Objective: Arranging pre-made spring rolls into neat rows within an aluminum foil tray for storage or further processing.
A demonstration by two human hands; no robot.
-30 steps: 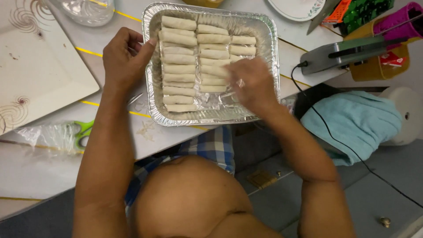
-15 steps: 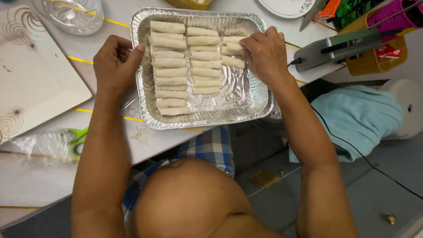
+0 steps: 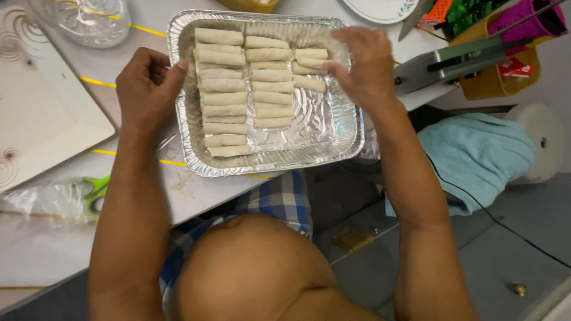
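A foil tray [image 3: 333, 139] sits at the table's edge in front of me, with pale rolled pastries [image 3: 223, 95] laid in two long columns and a short third column [image 3: 309, 62] at the upper right. My left hand [image 3: 146, 89] grips the tray's left rim, thumb hooked over the edge and fingers curled outside. Over the tray's right side, my right hand [image 3: 363, 65] has its fingers apart, and the fingertips touch the ends of the short column's rolls. The tray's lower right part is bare foil.
A white square plate [image 3: 53, 113] and a glass bowl [image 3: 89, 21] lie left of the tray. Green-handled scissors [image 3: 95, 190] rest under a plastic bag. To the right are a grey device [image 3: 452, 59], a teal cloth [image 3: 476, 154] and a white roll [image 3: 544, 142].
My right hand has moved from the tray's lower middle up to its upper right corner beside the short column. My left hand has kept its hold on the left rim.
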